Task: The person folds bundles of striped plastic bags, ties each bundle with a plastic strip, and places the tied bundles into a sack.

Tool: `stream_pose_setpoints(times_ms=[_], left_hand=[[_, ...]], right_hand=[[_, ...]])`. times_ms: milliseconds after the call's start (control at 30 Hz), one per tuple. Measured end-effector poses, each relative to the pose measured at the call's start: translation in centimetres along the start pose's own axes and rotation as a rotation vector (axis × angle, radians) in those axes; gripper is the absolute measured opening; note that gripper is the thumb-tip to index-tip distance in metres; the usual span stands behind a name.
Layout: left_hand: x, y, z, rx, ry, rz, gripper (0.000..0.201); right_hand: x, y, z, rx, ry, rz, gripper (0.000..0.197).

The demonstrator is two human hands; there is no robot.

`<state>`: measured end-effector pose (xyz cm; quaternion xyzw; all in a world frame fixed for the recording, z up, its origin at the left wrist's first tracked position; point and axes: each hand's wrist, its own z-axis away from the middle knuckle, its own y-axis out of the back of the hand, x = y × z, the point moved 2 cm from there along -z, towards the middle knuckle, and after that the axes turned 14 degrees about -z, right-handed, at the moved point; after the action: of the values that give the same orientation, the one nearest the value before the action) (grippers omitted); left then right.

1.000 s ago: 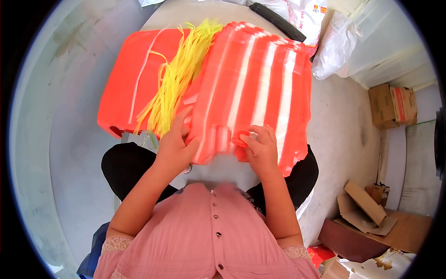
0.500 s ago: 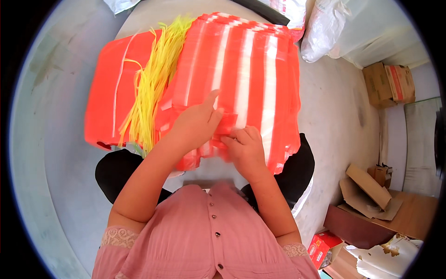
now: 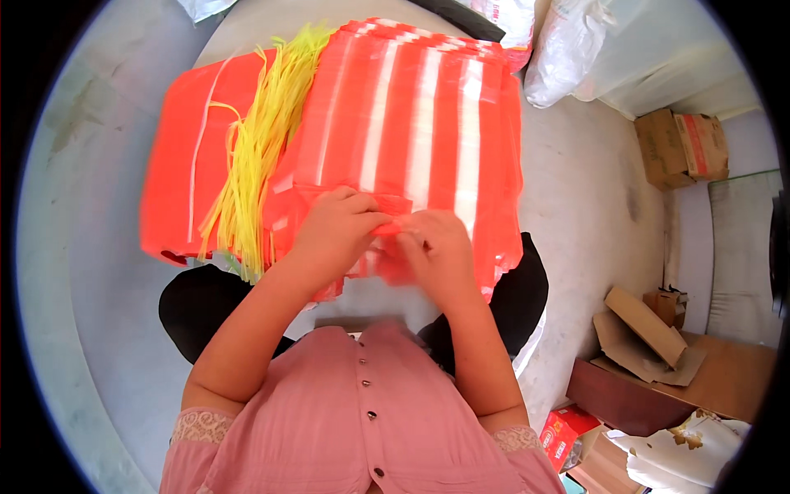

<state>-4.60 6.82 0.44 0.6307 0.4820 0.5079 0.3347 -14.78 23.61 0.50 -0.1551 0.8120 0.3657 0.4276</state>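
In the head view, the left hand [image 3: 337, 226] is brought in beside the right hand [image 3: 442, 247]; half a second earlier its index finger was extended over the striped plastic. The fingertips of both hands now meet, and a red plastic flap [image 3: 398, 204] is pinched between them at the near edge of a stack of red-and-white striped plastic bags [image 3: 448, 123]. The stack is located in front of the torso, its near edge by the knees. The whole scene is shifted slightly leftward in the frame.

Part of the near edge is covered by the hands. A bundle of yellow plastic strands [image 3: 263, 123] is laid along the left side of the stack, partly over a red plastic bundle [image 3: 177, 148]. A dark bar [image 3: 461, 15] and a white sack [image 3: 568, 49] are situated beyond the far edge. A cardboard carton [image 3: 662, 148] is placed well apart, to the right.

The stripes and the long axis of the stack are directed away from the torso, with the far end leaning slightly right.
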Motion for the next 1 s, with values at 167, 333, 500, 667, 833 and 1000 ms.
stream_pose_setpoints(times_ms=[167,333,500,667,833,1000], left_hand=[[-0.6,0.6,-0.2,0.047,0.126,0.128,0.024],[-1.0,1.2,-1.0,-0.046,0.28,0.303,0.015],[-0.7,1.5,-1.2,-0.026,0.323,0.388,0.013],[-0.8,1.2,-0.5,-0.003,0.266,0.249,0.013],[-0.2,0.1,0.8,0.098,0.035,0.017,0.027],[0.8,-0.4,1.9,0.169,-0.092,-0.197,0.025]], right_hand=[[3.1,6.6,1.4,0.27,-0.348,-0.142,0.041],[4.3,7.7,1.6,0.317,-0.51,-0.453,0.055],[4.4,6.9,0.5,0.391,-0.58,-0.615,0.062],[1.8,6.6,1.5,0.364,-0.583,-0.473,0.069],[-0.3,7.0,6.2,0.316,-0.716,-0.727,0.075],[1.8,8.2,8.9,0.298,-0.609,-0.616,0.047]])
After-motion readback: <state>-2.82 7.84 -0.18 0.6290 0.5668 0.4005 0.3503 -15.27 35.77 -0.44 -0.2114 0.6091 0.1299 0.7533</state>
